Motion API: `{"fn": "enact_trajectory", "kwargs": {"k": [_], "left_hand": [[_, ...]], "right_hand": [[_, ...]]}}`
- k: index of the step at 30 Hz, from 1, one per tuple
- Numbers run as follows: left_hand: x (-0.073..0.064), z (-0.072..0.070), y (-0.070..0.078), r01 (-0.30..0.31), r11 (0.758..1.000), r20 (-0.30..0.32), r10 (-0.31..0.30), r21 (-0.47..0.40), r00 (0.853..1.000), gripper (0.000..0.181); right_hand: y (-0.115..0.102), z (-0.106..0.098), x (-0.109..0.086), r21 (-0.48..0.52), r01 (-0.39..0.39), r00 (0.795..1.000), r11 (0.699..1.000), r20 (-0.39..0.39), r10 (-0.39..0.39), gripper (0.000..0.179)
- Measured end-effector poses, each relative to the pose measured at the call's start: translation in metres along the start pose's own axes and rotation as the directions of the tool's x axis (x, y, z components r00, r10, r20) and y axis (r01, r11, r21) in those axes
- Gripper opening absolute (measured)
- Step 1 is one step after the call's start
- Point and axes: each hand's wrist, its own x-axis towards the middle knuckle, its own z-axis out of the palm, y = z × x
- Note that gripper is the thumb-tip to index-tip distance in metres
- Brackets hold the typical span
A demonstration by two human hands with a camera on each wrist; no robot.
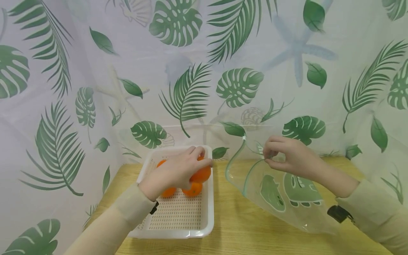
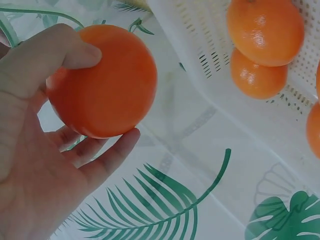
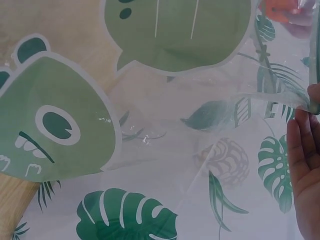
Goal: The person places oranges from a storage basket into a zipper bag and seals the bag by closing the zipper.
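Observation:
My left hand [image 1: 178, 169] grips an orange [image 2: 107, 82] with thumb and fingers curled round it, above the right side of a white plastic basket [image 1: 208, 212]. Several more oranges [image 1: 192, 189] lie in the basket beneath and behind that hand. To the right, my right hand [image 1: 282, 154] pinches the rim of a clear zip bag [image 1: 255, 184] with green cartoon dinosaur prints. The bag's mouth gapes toward the basket, its green zip edges apart. In the right wrist view the fingers [image 3: 302, 150] show at the right edge, at the bag's rim.
Basket and bag are over a wooden table [image 1: 229, 226]. A white curtain [image 1: 197, 106] printed with green leaves and starfish hangs right behind the table and along its sides. The bag's lower end hangs toward the table's front right.

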Motion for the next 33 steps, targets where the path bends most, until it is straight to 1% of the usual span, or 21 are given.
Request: {"fn": "enact_trajectory", "kwargs": {"k": [5, 8, 12, 18, 27, 33], "left_hand": [[0.006, -0.005, 0.004, -0.021, 1.000, -0.026, 0.021, 0.022, 0.999, 0.072], [0.011, -0.008, 0.007, -0.041, 0.999, -0.062, 0.042, 0.020, 0.997, 0.070], [0.017, -0.010, 0.013, -0.052, 0.998, -0.092, 0.054, 0.023, 0.994, 0.071], [0.027, -0.013, 0.021, -0.074, 0.995, -0.110, 0.080, 0.062, 0.991, 0.075], [0.040, -0.016, 0.033, -0.093, 0.996, -0.163, 0.094, 0.015, 0.982, 0.072], [0.047, -0.013, 0.039, -0.099, 0.995, -0.165, 0.099, 0.006, 0.981, 0.077]], "right_hand": [[0.001, 0.000, -0.001, 0.007, 0.010, 1.000, 1.000, -0.002, -0.010, 0.044], [0.000, 0.000, -0.001, 0.006, 0.011, 1.000, 1.000, -0.004, -0.011, 0.045], [-0.001, 0.000, -0.002, 0.003, 0.006, 1.000, 1.000, -0.007, -0.006, 0.048], [-0.002, 0.001, -0.001, 0.018, 0.016, 1.000, 1.000, -0.009, -0.016, 0.047], [-0.002, 0.001, -0.001, 0.049, 0.024, 1.000, 0.999, -0.002, -0.024, 0.038], [-0.001, 0.000, -0.001, 0.069, 0.031, 0.999, 0.997, -0.012, -0.031, 0.034]]}}
